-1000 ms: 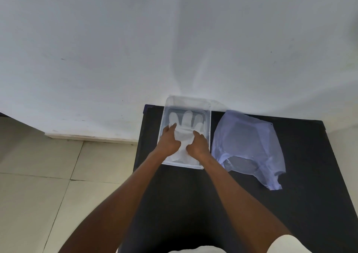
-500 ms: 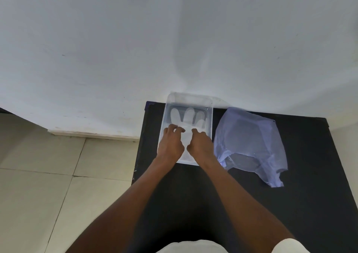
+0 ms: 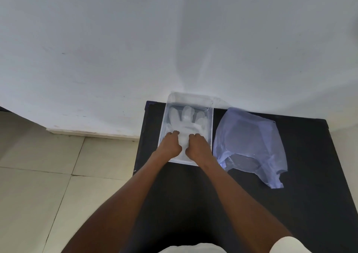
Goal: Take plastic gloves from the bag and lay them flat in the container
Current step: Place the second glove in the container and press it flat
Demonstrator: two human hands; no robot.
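White wall behind, black desk [image 3: 251, 204] pushed against it. Plastic glove [image 3: 186, 124] lies spread in the clear container [image 3: 211, 128], fingers pointing at the wall. Left hand [image 3: 170, 146] and right hand [image 3: 197, 148] both press knuckles-curled on its cuff end. Bluish bag [image 3: 249, 144] sits just right of the container.

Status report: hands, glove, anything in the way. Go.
Left hand and right hand both down in the container, pressing the glove. Glove fingers spread toward the wall. Bag lies right of the container, clear of it.
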